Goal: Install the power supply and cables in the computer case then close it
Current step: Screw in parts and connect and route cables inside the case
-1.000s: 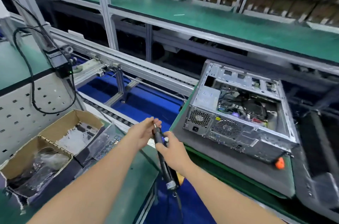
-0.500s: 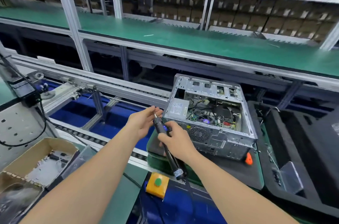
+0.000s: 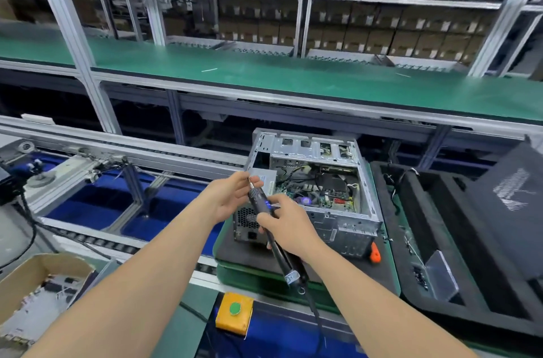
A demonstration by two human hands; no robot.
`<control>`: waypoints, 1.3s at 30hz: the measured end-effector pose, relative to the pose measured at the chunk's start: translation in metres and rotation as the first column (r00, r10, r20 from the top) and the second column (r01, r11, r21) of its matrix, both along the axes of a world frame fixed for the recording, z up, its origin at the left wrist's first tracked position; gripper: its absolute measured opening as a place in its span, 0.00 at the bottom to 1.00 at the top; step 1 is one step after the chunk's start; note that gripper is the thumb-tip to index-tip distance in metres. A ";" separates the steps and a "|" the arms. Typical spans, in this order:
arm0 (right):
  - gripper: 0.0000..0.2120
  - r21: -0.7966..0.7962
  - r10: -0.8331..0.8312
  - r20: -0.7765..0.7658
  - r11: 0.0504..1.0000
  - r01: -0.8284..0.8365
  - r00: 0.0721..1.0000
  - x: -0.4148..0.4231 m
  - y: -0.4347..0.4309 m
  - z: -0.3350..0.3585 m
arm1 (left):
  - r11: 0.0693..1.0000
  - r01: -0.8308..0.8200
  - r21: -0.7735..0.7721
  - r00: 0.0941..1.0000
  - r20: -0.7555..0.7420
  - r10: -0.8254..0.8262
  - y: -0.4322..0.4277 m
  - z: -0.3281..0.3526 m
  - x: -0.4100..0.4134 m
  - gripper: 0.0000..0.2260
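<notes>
An open metal computer case (image 3: 349, 211) lies on a dark pad on a green pallet (image 3: 249, 272), with the grey power supply (image 3: 264, 178) in its left corner and the motherboard and cables exposed. My right hand (image 3: 289, 222) grips a black corded electric screwdriver (image 3: 261, 202), tip pointing up and left. My left hand (image 3: 232, 194) pinches at the screwdriver's bit, just in front of the case's left rear corner. Whether a screw sits on the tip is too small to tell.
A cardboard box (image 3: 17, 284) of small parts stands at the lower left. An orange box with a green button (image 3: 234, 313) sits below the pallet. A black foam tray (image 3: 470, 246) with a dark panel lies to the right. An orange-handled tool (image 3: 375, 253) rests by the case.
My view has swung right and up, so the case now sits centre frame. Both hands stay together on the screwdriver and have come nearer the case's left rear corner.
</notes>
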State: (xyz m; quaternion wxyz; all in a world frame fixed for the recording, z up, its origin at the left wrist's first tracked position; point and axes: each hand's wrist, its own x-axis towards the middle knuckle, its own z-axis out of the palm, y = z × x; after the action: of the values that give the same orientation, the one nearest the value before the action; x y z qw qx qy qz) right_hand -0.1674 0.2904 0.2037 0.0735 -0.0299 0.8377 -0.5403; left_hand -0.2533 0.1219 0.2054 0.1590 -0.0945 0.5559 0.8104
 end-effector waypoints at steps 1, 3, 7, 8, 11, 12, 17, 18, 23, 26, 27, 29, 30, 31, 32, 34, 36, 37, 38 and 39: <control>0.18 -0.002 -0.002 0.003 1.000 0.002 1.000 -0.002 0.007 0.001 | 1.000 0.005 0.007 1.000 0.005 -0.005 0.006 0.003 -0.003 0.12; 0.15 -0.057 0.002 0.030 0.998 -0.001 1.000 -0.007 0.021 0.005 | 0.999 0.011 0.050 1.000 0.004 -0.011 0.021 0.010 -0.009 0.13; 0.13 -0.282 0.015 0.107 0.959 0.016 0.994 -0.024 0.055 0.017 | 0.986 0.069 0.149 0.996 0.040 -0.076 0.064 0.025 -0.020 0.09; 0.13 -0.318 0.012 0.118 0.948 0.027 0.993 -0.030 0.064 0.019 | 0.984 0.068 0.165 0.996 0.048 -0.077 0.077 0.029 -0.024 0.08; 0.15 -0.406 -0.007 0.147 0.911 0.067 0.989 -0.049 0.094 0.023 | 0.984 0.038 0.176 0.996 0.073 -0.051 0.117 0.039 -0.036 0.10; 0.16 -0.432 -0.017 0.162 0.898 0.087 0.987 -0.056 0.104 0.024 | 0.986 0.047 0.160 0.996 0.067 -0.058 0.130 0.042 -0.039 0.12; 0.22 -0.571 -0.025 0.235 0.805 0.159 0.972 -0.090 0.151 0.031 | 0.979 0.076 0.192 0.997 -0.012 -0.075 0.194 0.050 -0.055 0.13; 0.22 -0.600 -0.017 0.231 0.785 0.156 0.973 -0.096 0.160 0.032 | 0.976 0.079 0.205 0.997 -0.005 -0.080 0.206 0.052 -0.060 0.12; 0.10 -0.267 -0.122 0.035 0.955 0.127 0.992 -0.118 0.213 0.025 | 0.973 -0.114 0.198 0.978 0.196 0.075 0.256 0.062 -0.094 0.17; 0.17 -0.052 -0.091 -0.303 0.995 0.079 0.949 -0.126 0.235 0.012 | 0.942 -0.245 0.229 0.931 0.325 0.164 0.272 0.061 -0.116 0.18; 0.23 -0.157 -0.099 -0.337 0.986 0.048 0.936 -0.126 0.237 0.010 | 0.943 -0.259 0.210 0.921 0.346 0.176 0.276 0.058 -0.123 0.18; 0.29 -0.257 -0.117 -0.427 0.967 0.004 0.897 -0.131 0.237 0.007 | 0.963 -0.216 0.164 0.922 0.358 0.146 0.285 0.051 -0.130 0.16; 0.29 -0.230 -0.130 -0.507 0.973 0.011 0.852 -0.134 0.237 0.007 | 0.975 -0.171 0.143 0.922 0.373 0.107 0.289 0.050 -0.130 0.16; 0.26 -0.215 -0.147 -0.565 0.976 0.027 0.812 -0.140 0.238 0.004 | 0.982 -0.132 0.135 0.918 0.389 0.070 0.292 0.048 -0.131 0.16; 0.23 -0.239 -0.187 -0.602 0.970 0.048 0.776 -0.146 0.237 0.005 | 0.980 -0.108 0.165 0.917 0.397 0.035 0.295 0.046 -0.132 0.16; 0.15 -0.309 -0.280 -0.627 0.946 0.098 0.727 -0.161 0.235 0.007 | 0.964 -0.079 0.252 0.928 0.373 -0.022 0.297 0.040 -0.142 0.15; 0.11 -0.381 -0.377 -0.577 0.909 0.170 0.725 -0.177 0.232 0.013 | 0.966 -0.042 0.255 0.945 0.324 -0.044 0.290 0.031 -0.159 0.16; 0.10 -0.429 -0.436 -0.524 0.877 0.215 0.732 -0.186 0.230 0.017 | 0.982 -0.016 0.186 0.958 0.285 -0.038 0.283 0.025 -0.167 0.16; 0.08 -0.482 -0.491 -0.458 0.838 0.258 0.741 -0.196 0.229 0.021 | 0.997 0.015 0.073 0.972 0.232 -0.031 0.275 0.019 -0.175 0.15; 0.07 -0.519 -0.538 -0.387 0.799 0.305 0.749 -0.207 0.227 0.027 | 0.995 0.060 -0.081 0.985 0.167 -0.046 0.265 0.014 -0.180 0.13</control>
State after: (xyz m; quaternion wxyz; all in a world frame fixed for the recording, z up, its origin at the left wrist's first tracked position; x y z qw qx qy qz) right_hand -0.3739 0.5172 0.2303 -0.2895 0.0062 0.6715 -0.6821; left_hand -0.4337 0.3865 0.2199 0.2220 -0.1532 0.5772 0.7707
